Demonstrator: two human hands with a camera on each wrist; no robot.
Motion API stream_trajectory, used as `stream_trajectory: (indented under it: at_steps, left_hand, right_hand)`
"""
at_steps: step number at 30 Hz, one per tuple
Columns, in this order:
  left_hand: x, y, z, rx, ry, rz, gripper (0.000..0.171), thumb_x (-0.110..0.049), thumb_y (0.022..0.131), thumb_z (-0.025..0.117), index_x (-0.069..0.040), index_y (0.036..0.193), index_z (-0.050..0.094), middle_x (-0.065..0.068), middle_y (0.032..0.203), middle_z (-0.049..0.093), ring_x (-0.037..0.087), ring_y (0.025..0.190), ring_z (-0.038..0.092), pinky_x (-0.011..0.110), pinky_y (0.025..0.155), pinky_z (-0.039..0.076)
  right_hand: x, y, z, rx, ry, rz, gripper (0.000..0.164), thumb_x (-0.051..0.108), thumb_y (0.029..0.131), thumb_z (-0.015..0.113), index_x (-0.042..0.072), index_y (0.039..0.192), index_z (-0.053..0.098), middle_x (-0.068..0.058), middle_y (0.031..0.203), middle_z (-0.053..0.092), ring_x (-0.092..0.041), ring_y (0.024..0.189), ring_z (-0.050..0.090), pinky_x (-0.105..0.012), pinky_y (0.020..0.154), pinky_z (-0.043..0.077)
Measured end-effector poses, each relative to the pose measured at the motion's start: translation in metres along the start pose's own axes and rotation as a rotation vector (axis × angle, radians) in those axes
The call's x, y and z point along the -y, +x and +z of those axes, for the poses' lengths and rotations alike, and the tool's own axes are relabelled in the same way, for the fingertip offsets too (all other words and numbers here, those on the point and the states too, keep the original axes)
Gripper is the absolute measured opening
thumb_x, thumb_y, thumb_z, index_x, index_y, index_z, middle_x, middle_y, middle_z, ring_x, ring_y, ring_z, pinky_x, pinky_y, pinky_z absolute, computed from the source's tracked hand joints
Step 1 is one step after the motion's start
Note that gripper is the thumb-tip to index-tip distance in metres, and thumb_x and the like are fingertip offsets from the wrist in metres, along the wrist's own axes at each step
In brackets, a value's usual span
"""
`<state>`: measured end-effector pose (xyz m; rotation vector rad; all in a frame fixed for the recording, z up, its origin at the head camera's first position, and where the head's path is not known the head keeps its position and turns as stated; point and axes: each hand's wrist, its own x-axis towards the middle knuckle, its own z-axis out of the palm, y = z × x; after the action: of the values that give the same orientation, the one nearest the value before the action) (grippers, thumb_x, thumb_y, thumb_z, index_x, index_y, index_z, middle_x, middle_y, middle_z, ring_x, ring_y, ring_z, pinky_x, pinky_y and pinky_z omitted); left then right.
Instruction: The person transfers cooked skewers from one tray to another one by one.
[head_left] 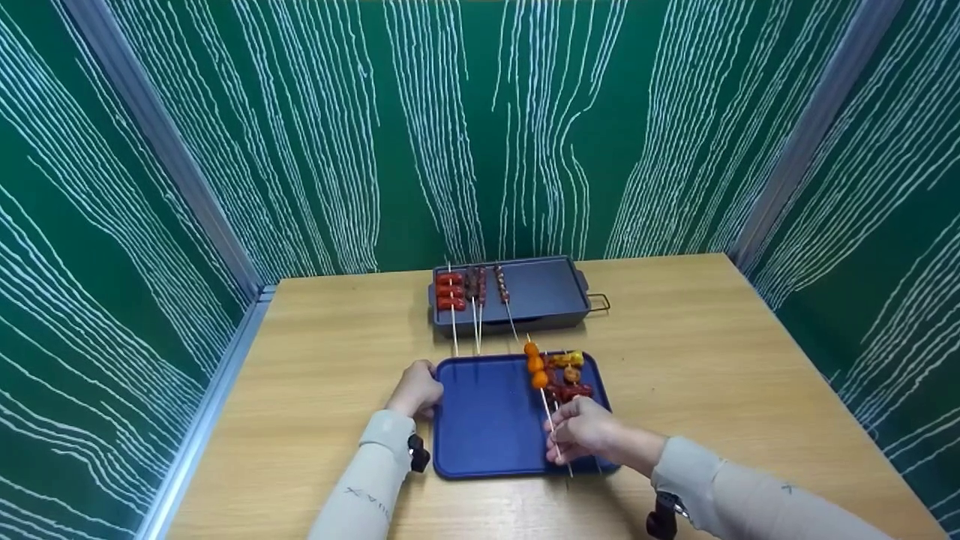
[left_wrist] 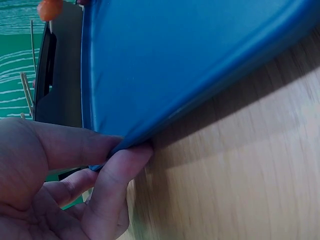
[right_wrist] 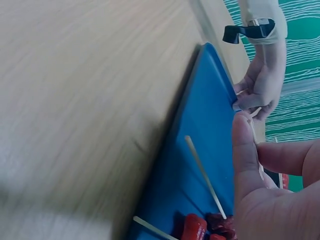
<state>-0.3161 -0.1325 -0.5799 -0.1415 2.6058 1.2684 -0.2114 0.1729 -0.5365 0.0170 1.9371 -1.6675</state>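
Observation:
My left hand (head_left: 417, 388) grips the left rim of a blue tray (head_left: 487, 420), thumb and fingers pinching its edge in the left wrist view. Over the tray's right side, my right hand (head_left: 581, 431) pinches the bare stick of a skewer (head_left: 535, 366) with several orange balls on it. That skewer is tilted, its balls pointing toward the grill pan. Beneath and beside it, more skewers (head_left: 571, 375) with red, brown and yellow pieces lie at the tray's right end. Two of their sticks show in the right wrist view, near a red piece (right_wrist: 194, 228).
Behind the tray stands a dark grill pan (head_left: 544, 289) with a wire handle (head_left: 600, 302) on its right. Red sausage skewers (head_left: 450, 291), dark meat skewers (head_left: 472, 283) and a thin skewer (head_left: 502, 285) lie on its left half, sticks overhanging the front. Green walls enclose the wooden table (head_left: 337, 337).

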Motion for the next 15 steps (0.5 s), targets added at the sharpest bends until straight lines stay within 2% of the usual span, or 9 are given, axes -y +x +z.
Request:
stream_trajectory:
  at_steps: [7, 15]
  left_hand:
    - [0.0, 0.0, 0.0, -0.004, -0.013, 0.008, 0.023, 0.008, 0.088, 0.049, 0.002, 0.106, 0.06, 0.017, 0.095, 0.064, 0.018, 0.047, 0.057, 0.027, 0.036, 0.051]
    - [0.002, 0.001, 0.002, -0.011, -0.006, 0.016, 0.021, 0.008, 0.086, 0.049, 0.001, 0.103, 0.058, 0.018, 0.093, 0.063, 0.018, 0.045, 0.056, 0.026, 0.034, 0.05]
  right_hand:
    - [-0.004, 0.003, 0.007, -0.022, 0.01, 0.031, 0.013, -0.015, 0.097, 0.056, -0.014, 0.109, 0.062, -0.013, 0.078, 0.07, -0.018, 0.065, 0.074, -0.027, 0.06, 0.067]
    - [-0.007, 0.004, 0.012, -0.038, 0.019, 0.066, 0.01, -0.014, 0.097, 0.058, -0.012, 0.106, 0.063, -0.014, 0.079, 0.07, -0.018, 0.065, 0.073, -0.027, 0.06, 0.067]
